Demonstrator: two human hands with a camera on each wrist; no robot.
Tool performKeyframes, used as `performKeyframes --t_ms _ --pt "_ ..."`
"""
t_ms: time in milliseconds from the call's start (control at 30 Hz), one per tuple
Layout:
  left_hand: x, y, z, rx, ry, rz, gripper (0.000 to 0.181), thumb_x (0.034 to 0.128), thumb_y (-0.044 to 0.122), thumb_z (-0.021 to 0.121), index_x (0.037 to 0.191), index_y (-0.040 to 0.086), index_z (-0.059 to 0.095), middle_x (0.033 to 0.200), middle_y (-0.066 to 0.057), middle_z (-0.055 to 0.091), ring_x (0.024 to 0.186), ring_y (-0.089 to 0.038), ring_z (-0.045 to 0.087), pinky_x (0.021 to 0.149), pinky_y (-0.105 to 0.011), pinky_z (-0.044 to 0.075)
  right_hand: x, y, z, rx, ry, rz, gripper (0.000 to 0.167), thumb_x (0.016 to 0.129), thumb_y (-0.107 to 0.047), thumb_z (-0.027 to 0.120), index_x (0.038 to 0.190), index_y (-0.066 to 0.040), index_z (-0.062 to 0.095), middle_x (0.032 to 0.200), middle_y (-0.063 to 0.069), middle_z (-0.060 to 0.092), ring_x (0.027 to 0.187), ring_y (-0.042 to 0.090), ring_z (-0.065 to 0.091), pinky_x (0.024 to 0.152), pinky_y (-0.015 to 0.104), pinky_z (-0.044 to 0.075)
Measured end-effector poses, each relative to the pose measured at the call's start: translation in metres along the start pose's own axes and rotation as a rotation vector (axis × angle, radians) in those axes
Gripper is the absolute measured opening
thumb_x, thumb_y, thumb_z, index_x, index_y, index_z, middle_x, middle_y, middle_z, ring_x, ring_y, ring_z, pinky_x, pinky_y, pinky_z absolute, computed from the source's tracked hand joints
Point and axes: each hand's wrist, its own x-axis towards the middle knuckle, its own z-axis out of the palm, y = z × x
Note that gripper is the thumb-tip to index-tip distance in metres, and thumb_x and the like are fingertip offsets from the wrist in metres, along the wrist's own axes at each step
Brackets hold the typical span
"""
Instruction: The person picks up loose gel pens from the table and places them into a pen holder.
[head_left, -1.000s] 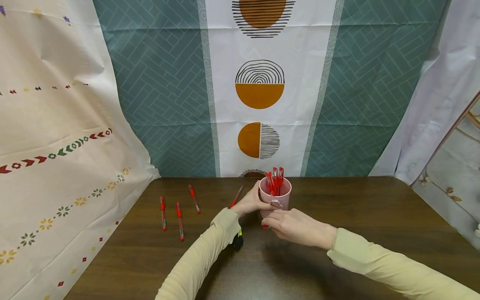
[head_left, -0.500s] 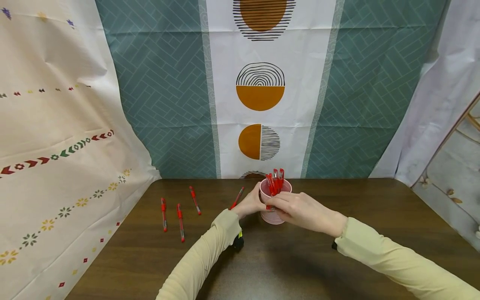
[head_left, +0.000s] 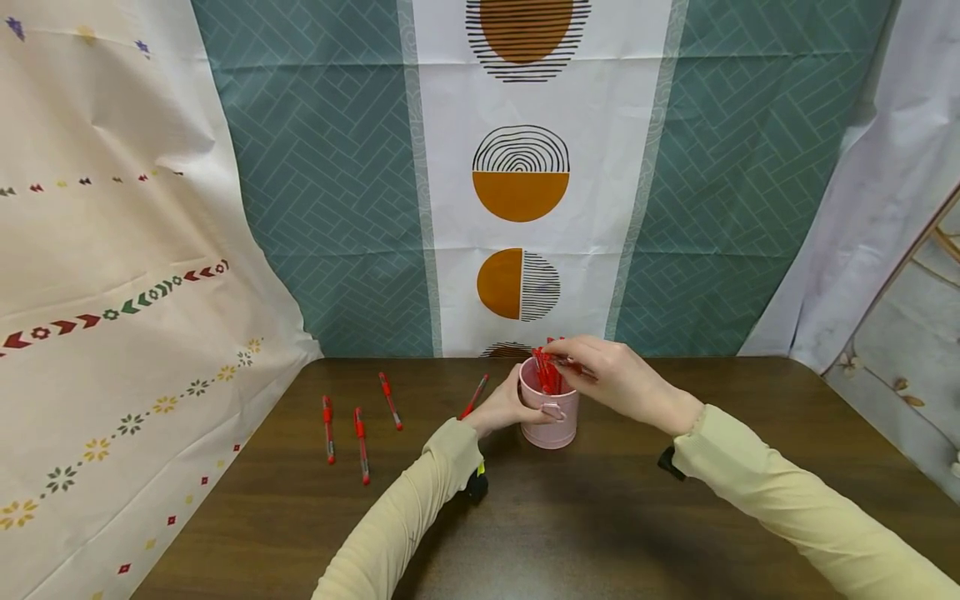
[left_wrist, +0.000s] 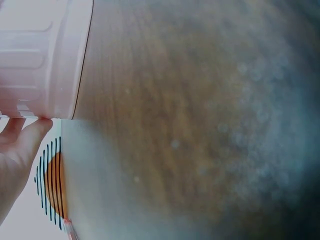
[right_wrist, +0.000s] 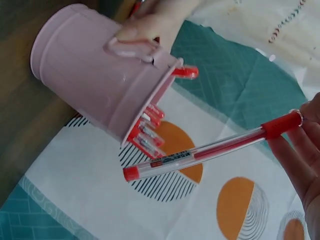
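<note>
Showing clear pen (right_wrist: 215, 150) | red-cored, red-ended, dark-labelled | pink bucket (right_wrist: 90, 70), ridged

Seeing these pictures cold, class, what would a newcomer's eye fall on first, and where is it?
Probably the pink bucket near the far edge of the table, with red pens sticking out and the left hand gripping its side. Next comes the single pen held by the right hand at the bucket's mouth. Behind, orange-and-striped circles run down the white panel.
</note>
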Motion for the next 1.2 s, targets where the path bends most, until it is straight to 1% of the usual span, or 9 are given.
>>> performKeyframes --t_ms 100,133,233,333,433,667,867,1067,1200 --pt "0.000 0.001 0.000 0.009 0.004 -0.004 0.081 0.0689 0.021 0.079 0.131 0.023 0.027 0.123 0.007 0.041 0.108 -0.012 0.043 0.090 -0.033 0.036 0.004 0.005 -0.003 0.030 0.030 0.021 0.024 0.085 -0.011 0.062 0.105 0.002 0.059 0.098 0.009 0.061 0.084 0.018 0.059 0.069 0.031 0.050" --pt "0.000 0.002 0.000 0.010 0.006 -0.003 0.081 0.0687 0.021 0.079 0.131 0.023 0.027 0.122 0.007 0.041 0.108 -0.012 0.043 0.090 -0.033 0.036 0.005 0.006 -0.004 0.037 0.037 0.033 0.025 0.084 -0.010 0.063 0.105 0.002 0.059 0.098 0.010 0.061 0.085 0.018 0.059 0.069 0.032 0.050" --pt "0.000 0.002 0.001 0.006 0.007 0.000 0.081 0.0684 0.020 0.079 0.131 0.023 0.028 0.122 0.008 0.041 0.107 -0.011 0.043 0.090 -0.033 0.035 0.007 0.011 -0.004 0.065 0.070 0.071 0.030 0.078 -0.001 0.069 0.106 0.003 0.058 0.100 0.011 0.061 0.088 0.020 0.059 0.069 0.033 0.050" --pt "0.000 0.002 0.001 -0.012 -0.001 -0.002 0.081 0.0683 0.020 0.079 0.131 0.024 0.028 0.122 0.008 0.041 0.108 -0.011 0.043 0.090 -0.034 0.035 0.009 0.015 -0.004 0.076 0.119 0.108 0.045 0.065 0.015 0.073 0.107 0.004 0.058 0.101 0.012 0.061 0.087 0.021 0.060 0.067 0.034 0.050" --pt "0.000 0.002 0.001 -0.013 0.000 -0.017 0.082 0.0679 0.023 0.080 0.131 0.025 0.028 0.123 0.009 0.041 0.108 -0.010 0.043 0.090 -0.033 0.036 0.011 0.020 -0.004 0.057 0.176 0.145 0.047 0.065 0.016 0.073 0.107 0.003 0.058 0.102 0.012 0.061 0.087 0.021 0.061 0.065 0.035 0.051" --pt "-0.001 0.002 0.001 0.012 0.020 -0.012 0.081 0.0667 0.024 0.080 0.130 0.022 0.029 0.122 0.007 0.043 0.108 -0.012 0.043 0.090 -0.035 0.036 0.014 0.029 -0.002 0.064 0.308 0.275 0.040 0.073 0.010 0.070 0.109 0.001 0.058 0.100 0.009 0.062 0.087 0.019 0.059 0.064 0.035 0.051" --pt "0.000 0.001 0.001 -0.002 0.007 -0.020 0.082 0.0663 0.027 0.081 0.130 0.026 0.029 0.122 0.010 0.042 0.108 -0.010 0.043 0.090 -0.035 0.036 0.011 0.036 0.005 0.099 0.369 0.409 0.033 0.078 0.006 0.066 0.109 -0.001 0.058 0.100 0.009 0.063 0.088 0.019 0.060 0.063 0.033 0.051" --pt "-0.001 0.002 0.001 0.009 0.017 -0.018 0.082 0.0663 0.026 0.080 0.130 0.025 0.028 0.122 0.010 0.042 0.109 -0.011 0.042 0.090 -0.036 0.036 0.014 0.023 0.006 0.124 0.408 0.541 0.030 0.080 0.009 0.063 0.109 0.004 0.055 0.098 0.017 0.061 0.087 0.026 0.059 0.065 0.041 0.050" --pt "-0.001 0.002 0.001 0.011 0.016 -0.022 0.083 0.0662 0.027 0.080 0.130 0.026 0.028 0.122 0.010 0.042 0.108 -0.010 0.042 0.090 -0.035 0.036 0.014 0.014 0.006 0.124 0.404 0.598 0.031 0.081 0.008 0.062 0.110 0.006 0.053 0.097 0.019 0.061 0.087 0.028 0.059 0.067 0.043 0.049"
